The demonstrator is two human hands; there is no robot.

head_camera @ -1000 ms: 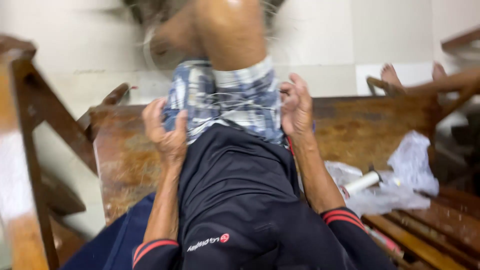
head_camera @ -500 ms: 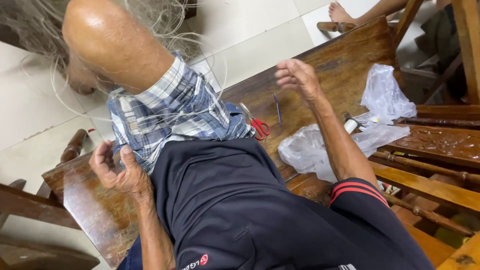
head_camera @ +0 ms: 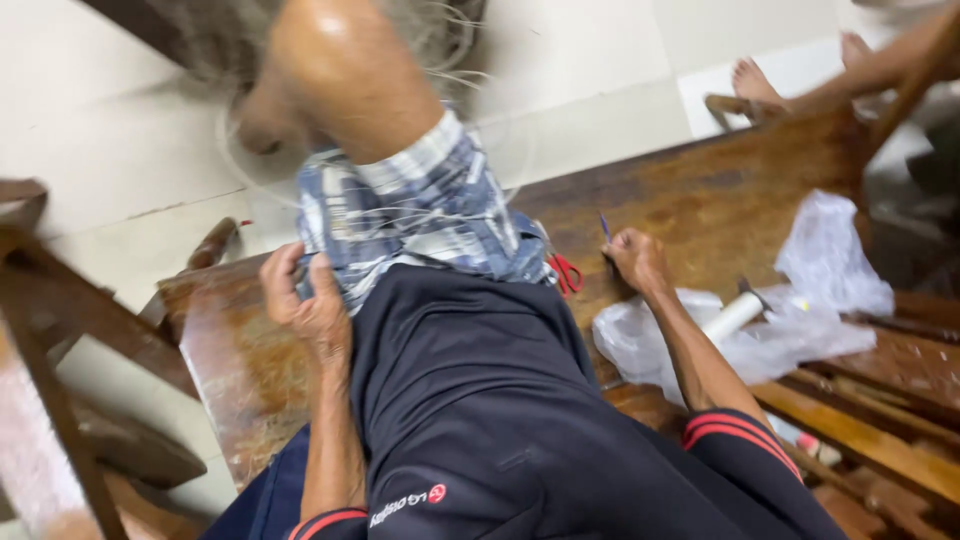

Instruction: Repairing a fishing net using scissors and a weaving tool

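Note:
My left hand [head_camera: 305, 300] rests on the hem of my blue plaid shorts [head_camera: 420, 225], fingers curled against the cloth at my thigh. On the wooden bench [head_camera: 720, 200], my right hand [head_camera: 635, 260] is closed around a thin blue stick-like tool [head_camera: 605, 228]. Red-handled scissors [head_camera: 567, 272] lie on the bench just left of that hand. Fine pale netting [head_camera: 330, 50] drapes over my raised knee.
Crumpled clear plastic bags [head_camera: 800, 300] with a white roll [head_camera: 733, 316] lie on the bench to the right. Another person's bare feet [head_camera: 760, 80] rest beyond the bench. Wooden chair frames [head_camera: 60, 330] stand left, slats [head_camera: 860, 410] at lower right.
My right hand came down from mid-air onto the bench and closed on the thin blue tool. The left hand stayed at the shorts' hem while the view swung.

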